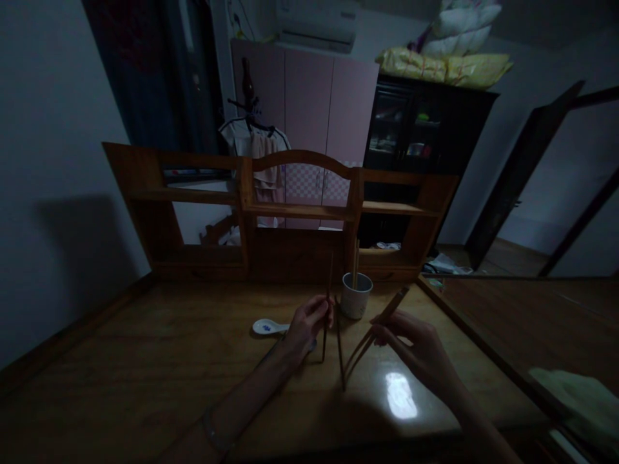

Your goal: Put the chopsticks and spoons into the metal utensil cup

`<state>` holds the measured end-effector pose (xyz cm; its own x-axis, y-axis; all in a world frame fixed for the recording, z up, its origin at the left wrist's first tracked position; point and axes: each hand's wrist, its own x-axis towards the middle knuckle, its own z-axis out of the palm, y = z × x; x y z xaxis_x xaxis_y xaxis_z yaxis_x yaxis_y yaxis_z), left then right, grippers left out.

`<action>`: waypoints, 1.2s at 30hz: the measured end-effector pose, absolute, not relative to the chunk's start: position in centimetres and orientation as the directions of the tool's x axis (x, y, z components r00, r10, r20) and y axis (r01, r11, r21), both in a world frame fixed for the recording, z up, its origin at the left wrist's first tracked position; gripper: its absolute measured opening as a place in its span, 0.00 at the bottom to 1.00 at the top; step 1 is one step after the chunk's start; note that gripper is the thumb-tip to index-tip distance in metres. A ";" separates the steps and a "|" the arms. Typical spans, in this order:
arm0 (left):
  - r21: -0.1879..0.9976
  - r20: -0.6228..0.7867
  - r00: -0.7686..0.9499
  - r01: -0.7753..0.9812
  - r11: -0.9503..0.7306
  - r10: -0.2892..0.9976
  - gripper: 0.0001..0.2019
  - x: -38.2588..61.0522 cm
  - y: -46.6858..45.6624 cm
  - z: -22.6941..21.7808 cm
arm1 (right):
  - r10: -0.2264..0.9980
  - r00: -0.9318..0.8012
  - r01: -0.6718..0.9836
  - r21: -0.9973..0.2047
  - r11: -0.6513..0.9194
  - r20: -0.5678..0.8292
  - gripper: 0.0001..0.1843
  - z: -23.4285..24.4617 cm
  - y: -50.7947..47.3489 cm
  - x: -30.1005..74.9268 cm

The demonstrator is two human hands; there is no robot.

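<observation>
My left hand (309, 322) has its fingers closed on a thin dark chopstick (324, 341), which stands nearly upright. Just right of those fingers, another dark chopstick (340, 348) slants down to the tabletop; whether the left fingers touch it I cannot tell. A pair of lighter chopsticks (388, 310) is gripped in my right hand (411, 341), their tips pointing down left, close to the slanted chopstick's lower end. Behind the hands stands a pale cup (356, 299) with chopsticks (356, 264) upright in it. Left of my left hand lies a white spoon (265, 327) with a blue mark, its handle partly hidden.
A wooden shelf unit (300, 211) rises along the back of the wooden table (145, 361). At the right runs a raised wooden edge (464, 328), with a pale cloth (575, 393) beyond it. Light glares on the tabletop near my right hand.
</observation>
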<state>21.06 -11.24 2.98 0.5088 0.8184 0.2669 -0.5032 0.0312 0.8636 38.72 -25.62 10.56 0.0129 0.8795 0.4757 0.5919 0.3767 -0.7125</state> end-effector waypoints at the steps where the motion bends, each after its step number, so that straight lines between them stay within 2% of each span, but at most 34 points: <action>1: 0.854 0.265 0.528 -0.518 0.058 0.807 0.12 21.0 -11.4 3.1 | 0.878 0.010 0.591 -0.711 0.381 0.479 0.07 10.5 -25.6 38.7; 5: 0.840 0.262 0.551 -0.534 0.094 0.792 0.11 20.8 -11.6 3.4 | 0.877 -0.004 0.573 -0.718 0.395 0.480 0.07 10.4 -25.3 38.6; 16: 0.878 0.307 0.537 -0.479 -0.016 0.786 0.16 21.1 -11.6 2.9 | 0.882 -0.018 0.570 -0.720 0.396 0.471 0.07 10.5 -25.3 38.4; 21: 0.888 0.219 0.539 -0.455 0.062 0.813 0.18 21.1 -11.8 3.3 | 0.882 -0.008 0.581 -0.716 0.388 0.472 0.08 10.5 -25.2 38.6; 23: 0.928 0.186 0.533 -0.371 0.030 0.825 0.21 21.2 -11.9 3.1 | 0.881 0.003 0.585 -0.716 0.382 0.472 0.08 10.4 -25.2 38.7; 26: 0.970 0.241 0.508 -0.109 -0.216 0.827 0.27 21.6 -12.2 2.2 | 0.872 0.020 0.616 -0.693 0.374 0.489 0.09 10.2 -25.1 38.7; 28: 0.912 0.308 0.483 0.097 -0.399 0.820 0.28 21.8 -12.3 1.4 | 0.866 0.027 0.646 -0.670 0.366 0.499 0.10 10.1 -25.0 38.7; 30: 0.822 0.349 0.476 0.258 -0.508 0.807 0.28 21.9 -12.2 0.7 | 0.868 0.025 0.657 -0.663 0.360 0.497 0.11 10.2 -24.7 38.8; 33: 0.755 0.338 0.485 0.373 -0.540 0.807 0.34 21.7 -11.8 -0.3 | 0.862 0.041 0.655 -0.665 0.359 0.506 0.13 11.2 -23.8 39.9; 36: 0.747 0.278 0.499 0.425 -0.511 0.821 0.38 21.5 -11.4 -0.9 | 0.800 0.139 0.670 -0.650 0.358 0.584 0.14 13.8 -22.1 42.4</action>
<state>21.49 -11.40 -0.94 0.4989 0.8209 0.2779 0.4248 -0.5111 0.7472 42.44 -22.06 13.75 0.1394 0.7997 0.5840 0.6702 0.3580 -0.6501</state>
